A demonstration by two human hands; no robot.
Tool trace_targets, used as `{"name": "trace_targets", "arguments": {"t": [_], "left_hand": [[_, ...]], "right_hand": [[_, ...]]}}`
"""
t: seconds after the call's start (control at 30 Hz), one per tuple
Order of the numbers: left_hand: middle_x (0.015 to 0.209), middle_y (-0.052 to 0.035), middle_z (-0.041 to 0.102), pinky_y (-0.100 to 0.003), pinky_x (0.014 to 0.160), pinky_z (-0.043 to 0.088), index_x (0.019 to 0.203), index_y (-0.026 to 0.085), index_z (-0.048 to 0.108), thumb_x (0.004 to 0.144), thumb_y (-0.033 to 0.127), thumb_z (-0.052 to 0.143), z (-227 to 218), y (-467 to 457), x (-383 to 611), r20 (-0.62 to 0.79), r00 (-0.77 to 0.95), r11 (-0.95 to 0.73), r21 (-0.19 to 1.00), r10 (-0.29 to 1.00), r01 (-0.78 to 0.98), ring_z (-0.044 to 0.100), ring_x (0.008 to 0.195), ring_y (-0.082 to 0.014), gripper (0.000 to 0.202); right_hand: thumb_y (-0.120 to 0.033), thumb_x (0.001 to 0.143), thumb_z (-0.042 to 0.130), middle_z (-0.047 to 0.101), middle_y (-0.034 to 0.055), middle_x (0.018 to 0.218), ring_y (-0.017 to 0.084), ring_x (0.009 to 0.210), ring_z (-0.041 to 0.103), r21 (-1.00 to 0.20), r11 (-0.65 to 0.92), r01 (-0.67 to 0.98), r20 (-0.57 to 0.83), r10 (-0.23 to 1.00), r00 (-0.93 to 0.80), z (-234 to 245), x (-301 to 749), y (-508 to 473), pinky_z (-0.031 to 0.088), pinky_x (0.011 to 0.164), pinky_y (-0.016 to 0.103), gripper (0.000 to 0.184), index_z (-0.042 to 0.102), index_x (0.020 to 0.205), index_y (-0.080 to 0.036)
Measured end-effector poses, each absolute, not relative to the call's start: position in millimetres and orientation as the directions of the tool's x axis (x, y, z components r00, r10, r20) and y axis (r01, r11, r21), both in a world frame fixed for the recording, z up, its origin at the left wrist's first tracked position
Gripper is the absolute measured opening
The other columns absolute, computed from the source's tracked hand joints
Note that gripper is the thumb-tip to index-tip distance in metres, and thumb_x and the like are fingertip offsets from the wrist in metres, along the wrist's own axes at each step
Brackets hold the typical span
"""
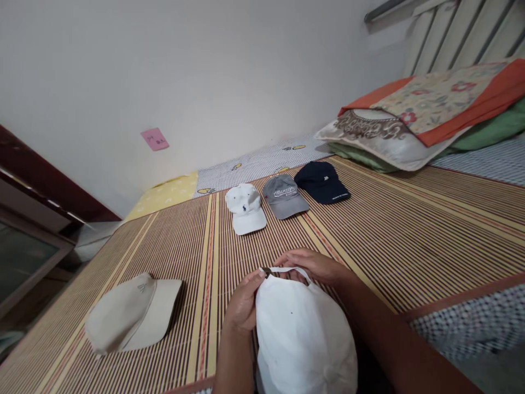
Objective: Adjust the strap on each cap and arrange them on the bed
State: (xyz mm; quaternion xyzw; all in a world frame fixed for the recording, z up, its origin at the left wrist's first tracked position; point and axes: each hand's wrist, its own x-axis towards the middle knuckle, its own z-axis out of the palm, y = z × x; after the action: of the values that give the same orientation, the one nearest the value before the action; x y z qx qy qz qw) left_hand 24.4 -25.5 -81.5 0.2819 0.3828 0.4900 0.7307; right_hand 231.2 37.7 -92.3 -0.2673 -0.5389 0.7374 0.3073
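Observation:
A white baseball cap (pixel 303 328) is close to me, its back strap and opening turned away toward the wall. My left hand (pixel 244 301) grips the cap's edge by the dark buckle (pixel 267 271), thumb on top. My right hand (pixel 309 265) curls behind the thin strap, fingers partly hidden by it. Farther off lie a second white cap (pixel 246 208) with a small dark logo, a grey cap (pixel 285 197) with white lettering and a navy cap (pixel 322 181), side by side. To the left rests a beige cap (pixel 131 314), brim pointing right.
A striped bamboo mat (pixel 184 262) covers the bed. Stacked pillows (pixel 422 120) lie at the back right, below a radiator (pixel 463 35). A pink note (pixel 155 139) is stuck on the white wall (pixel 213 82). Dark wooden furniture (pixel 45 180) stands at the left.

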Motion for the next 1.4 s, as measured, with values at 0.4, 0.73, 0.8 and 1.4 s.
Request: {"name": "trace_targets", "arguments": {"t": [0.4, 0.73, 0.8, 1.4], "left_hand": [[0.07, -0.0037, 0.072, -0.024, 0.062, 0.048, 0.081, 0.012, 0.073, 0.07, 0.034, 0.09, -85.6, -24.7, 25.3, -0.298, 0.2, 0.359, 0.784, 0.933, -0.506, 0.062, 0.062, -0.0136, 0.029], [0.071, -0.0027, 0.072, -0.027, 0.069, 0.05, 0.081, 0.015, 0.071, 0.073, 0.029, 0.086, -92.8, -24.3, 26.5, -0.299, 0.223, 0.373, 0.765, 0.928, -0.525, 0.067, 0.069, -0.0171, 0.022], [0.071, -0.0035, 0.073, -0.029, 0.071, 0.051, 0.085, 0.015, 0.072, 0.074, 0.028, 0.086, -91.4, -23.9, 28.2, -0.286, 0.243, 0.373, 0.765, 0.927, -0.524, 0.069, 0.071, -0.0192, 0.022], [0.076, 0.0006, 0.067, -0.022, 0.069, 0.047, 0.084, 0.018, 0.065, 0.069, 0.016, 0.085, -80.4, -27.0, 27.4, -0.213, 0.303, 0.359, 0.724, 0.929, -0.589, 0.062, 0.072, -0.0129, 0.025]], "right_hand": [[-0.049, 0.084, 0.076, 0.07, 0.0032, 0.08, 0.013, 0.064, 0.06, -0.966, -0.193, -0.169, -0.025, 0.728, -0.686, -98.1, 246.1, 40.9, 0.044, 0.059, 0.026, 0.042, 0.071, 0.106, -0.013], [-0.048, 0.084, 0.075, 0.072, 0.0036, 0.085, 0.013, 0.065, 0.057, -0.973, -0.169, -0.158, -0.019, 0.739, -0.674, -90.1, 240.9, 35.5, 0.042, 0.061, 0.026, 0.037, 0.073, 0.103, -0.016], [-0.049, 0.084, 0.075, 0.073, 0.0038, 0.086, 0.013, 0.067, 0.057, -0.973, -0.166, -0.16, -0.016, 0.742, -0.671, -90.7, 239.3, 35.2, 0.042, 0.063, 0.027, 0.037, 0.073, 0.103, -0.017], [-0.051, 0.079, 0.079, 0.072, 0.0029, 0.083, 0.011, 0.063, 0.054, -0.971, -0.17, -0.17, -0.018, 0.755, -0.656, -87.5, 229.7, 31.2, 0.037, 0.058, 0.025, 0.041, 0.071, 0.1, -0.016]]}}
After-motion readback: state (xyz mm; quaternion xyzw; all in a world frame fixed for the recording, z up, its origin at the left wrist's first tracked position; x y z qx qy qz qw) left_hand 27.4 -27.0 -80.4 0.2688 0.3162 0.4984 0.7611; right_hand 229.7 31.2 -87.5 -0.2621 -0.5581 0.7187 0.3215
